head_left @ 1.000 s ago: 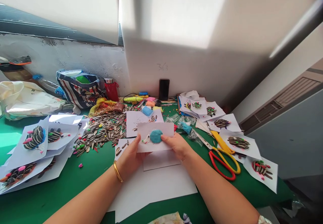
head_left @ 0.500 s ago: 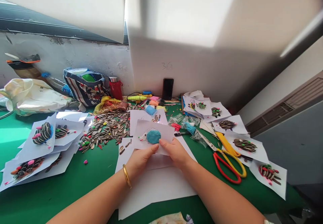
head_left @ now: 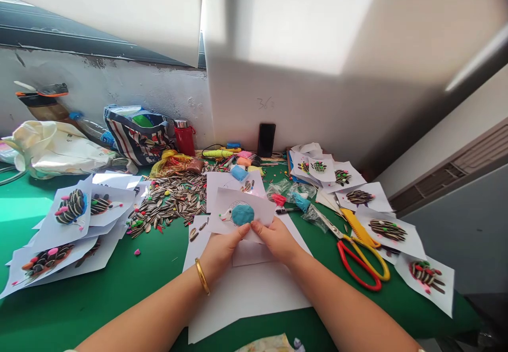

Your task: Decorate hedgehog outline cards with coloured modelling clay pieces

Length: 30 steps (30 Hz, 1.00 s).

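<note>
Between both hands I hold a white paper card (head_left: 262, 207), tilted up toward me. It bears a drawn hedgehog whose body is a flat patch of blue modelling clay (head_left: 242, 215); a small green dot marks its nose. My left hand (head_left: 223, 246) grips the card's lower edge, thumb on the front near the clay. My right hand (head_left: 279, 240) pinches the same edge, its thumb close to the left one. The other fingers are hidden behind the card. Beneath lie white sheets (head_left: 246, 299), with a few sunflower seeds (head_left: 193, 234) on the left part.
A heap of striped sunflower seeds (head_left: 178, 196) spreads at left-centre. Seed-covered hedgehog cards (head_left: 73, 209) are stacked on the left, others (head_left: 389, 230) lined up on the right. Red-and-yellow scissors (head_left: 359, 262) lie right of my hand. A phone (head_left: 266, 139) and red bottle (head_left: 184, 139) stand behind.
The view has shifted slightly, so the surroundings appear a little further right. Both hands keep the same hold on the card, which shows no clear change.
</note>
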Each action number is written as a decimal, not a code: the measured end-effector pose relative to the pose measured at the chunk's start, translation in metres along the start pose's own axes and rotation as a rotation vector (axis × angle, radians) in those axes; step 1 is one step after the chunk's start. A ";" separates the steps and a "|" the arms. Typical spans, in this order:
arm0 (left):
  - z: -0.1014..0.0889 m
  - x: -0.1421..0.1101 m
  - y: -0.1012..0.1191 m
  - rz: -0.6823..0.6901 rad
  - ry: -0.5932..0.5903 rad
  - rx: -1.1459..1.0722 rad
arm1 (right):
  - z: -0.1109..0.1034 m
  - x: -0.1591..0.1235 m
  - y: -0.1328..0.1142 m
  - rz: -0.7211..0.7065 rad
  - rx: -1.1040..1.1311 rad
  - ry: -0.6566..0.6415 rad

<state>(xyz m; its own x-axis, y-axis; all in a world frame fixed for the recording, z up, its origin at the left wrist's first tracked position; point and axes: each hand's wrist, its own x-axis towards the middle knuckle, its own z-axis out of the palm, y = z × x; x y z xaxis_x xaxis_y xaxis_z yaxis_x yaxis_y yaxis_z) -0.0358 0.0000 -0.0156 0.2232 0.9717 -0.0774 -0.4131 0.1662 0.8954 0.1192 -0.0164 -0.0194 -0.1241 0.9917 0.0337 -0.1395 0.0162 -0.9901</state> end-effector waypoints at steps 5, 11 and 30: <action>-0.002 0.002 0.004 0.024 -0.007 0.056 | 0.000 0.000 -0.004 -0.006 0.018 0.016; -0.003 0.002 0.003 0.037 0.053 0.120 | 0.000 -0.001 -0.004 0.033 0.025 0.007; -0.003 0.003 0.009 0.100 0.031 0.147 | -0.003 0.003 -0.003 0.001 0.033 0.029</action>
<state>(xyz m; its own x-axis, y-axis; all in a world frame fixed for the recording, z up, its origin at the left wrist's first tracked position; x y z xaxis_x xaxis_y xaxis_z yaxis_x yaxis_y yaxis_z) -0.0412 0.0051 -0.0086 0.1594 0.9872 0.0043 -0.2980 0.0440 0.9535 0.1222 -0.0133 -0.0168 -0.0954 0.9950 0.0284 -0.1714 0.0117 -0.9851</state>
